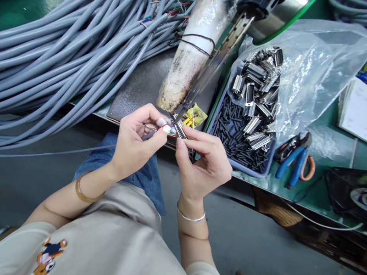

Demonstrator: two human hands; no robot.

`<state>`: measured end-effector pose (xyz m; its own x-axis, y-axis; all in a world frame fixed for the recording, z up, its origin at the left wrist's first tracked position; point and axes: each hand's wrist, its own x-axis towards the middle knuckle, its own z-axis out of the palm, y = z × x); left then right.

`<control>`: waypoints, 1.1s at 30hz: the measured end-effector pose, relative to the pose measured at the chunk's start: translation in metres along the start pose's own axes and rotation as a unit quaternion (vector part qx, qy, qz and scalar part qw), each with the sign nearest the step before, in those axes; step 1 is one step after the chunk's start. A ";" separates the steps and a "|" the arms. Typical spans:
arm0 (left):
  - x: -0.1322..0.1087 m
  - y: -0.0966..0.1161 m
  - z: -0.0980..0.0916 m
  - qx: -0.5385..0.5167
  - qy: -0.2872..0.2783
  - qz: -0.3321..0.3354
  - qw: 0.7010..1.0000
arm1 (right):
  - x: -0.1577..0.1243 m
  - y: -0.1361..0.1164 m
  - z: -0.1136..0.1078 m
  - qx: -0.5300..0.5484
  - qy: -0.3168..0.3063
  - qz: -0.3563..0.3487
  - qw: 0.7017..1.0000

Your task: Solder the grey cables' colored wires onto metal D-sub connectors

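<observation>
My left hand (136,141) is pinched shut on the end of a grey cable whose thin coloured wires (163,127) stick out at the fingertips. My right hand (202,161) is closed on a small metal connector (180,130), held right against those wire ends. Both hands meet at the front edge of the green bench, just below the tip of a long soldering iron (211,67) that slants down from above. A bracelet sits on each wrist.
A big bundle of grey cables (62,44) covers the bench's left half. A blue tray (239,137) holds black sleeves and metal connectors, half under a clear plastic bag (312,69). Blue-handled cutters (293,159) lie to its right. A dirty white cylinder (191,55) stands behind the hands.
</observation>
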<state>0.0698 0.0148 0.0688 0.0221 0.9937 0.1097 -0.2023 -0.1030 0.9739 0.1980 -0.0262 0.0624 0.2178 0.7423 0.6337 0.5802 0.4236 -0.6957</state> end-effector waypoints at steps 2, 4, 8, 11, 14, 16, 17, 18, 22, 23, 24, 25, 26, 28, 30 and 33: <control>0.000 -0.001 -0.001 -0.006 -0.003 0.018 1.000 | 0.000 0.000 -0.001 0.006 0.000 -0.004 1.000; 0.000 -0.002 -0.001 -0.012 -0.005 0.032 0.999 | -0.001 -0.001 -0.001 0.017 0.001 -0.004 1.000; 0.000 -0.003 -0.002 -0.020 -0.014 0.038 0.999 | -0.002 0.000 -0.002 0.026 -0.001 0.000 1.000; 0.000 -0.003 -0.003 -0.024 -0.018 0.036 0.999 | -0.003 0.001 -0.002 0.024 -0.006 -0.004 1.000; 0.001 -0.004 -0.004 -0.019 -0.017 0.030 0.999 | -0.003 0.002 -0.003 0.016 -0.015 -0.016 1.000; 0.001 -0.004 -0.004 -0.016 -0.016 0.021 1.000 | -0.003 0.003 -0.003 0.012 -0.017 -0.024 0.999; 0.001 -0.004 -0.004 -0.016 -0.015 0.018 1.000 | -0.004 0.003 -0.003 0.011 -0.017 -0.026 0.999; 0.001 -0.004 -0.004 -0.017 -0.014 0.016 1.000 | -0.004 0.003 -0.003 0.010 -0.017 -0.027 0.999; 0.000 -0.004 -0.004 -0.024 -0.012 0.011 1.000 | -0.004 0.003 -0.003 0.006 -0.015 -0.029 0.999; -0.001 -0.004 -0.004 -0.025 -0.013 0.008 1.000 | -0.004 0.003 -0.003 0.007 -0.014 -0.028 0.999; -0.001 -0.004 -0.003 -0.025 -0.013 0.005 1.000 | -0.004 0.004 -0.003 0.008 -0.013 -0.026 1.000; -0.001 -0.003 -0.003 -0.024 -0.013 0.002 1.000 | -0.004 0.004 -0.002 0.008 -0.012 -0.023 1.000; -0.001 -0.003 -0.003 -0.023 -0.012 -0.001 1.000 | -0.004 0.004 -0.002 0.009 -0.011 -0.020 1.000; -0.002 -0.003 -0.003 -0.022 -0.010 -0.005 1.000 | -0.004 0.004 -0.001 0.009 -0.009 -0.014 1.000; -0.001 -0.002 -0.003 -0.027 -0.012 -0.008 1.000 | -0.004 0.004 -0.001 0.011 -0.007 -0.009 1.000; -0.001 -0.003 -0.005 -0.046 -0.029 -0.018 0.998 | -0.004 0.004 0.000 0.019 -0.004 0.004 1.000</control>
<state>0.0656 0.0144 0.0647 0.0878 0.9921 0.0893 -0.2897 -0.0604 0.9552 0.2000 -0.0273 0.0573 0.2157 0.7495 0.6259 0.5482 0.4375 -0.7128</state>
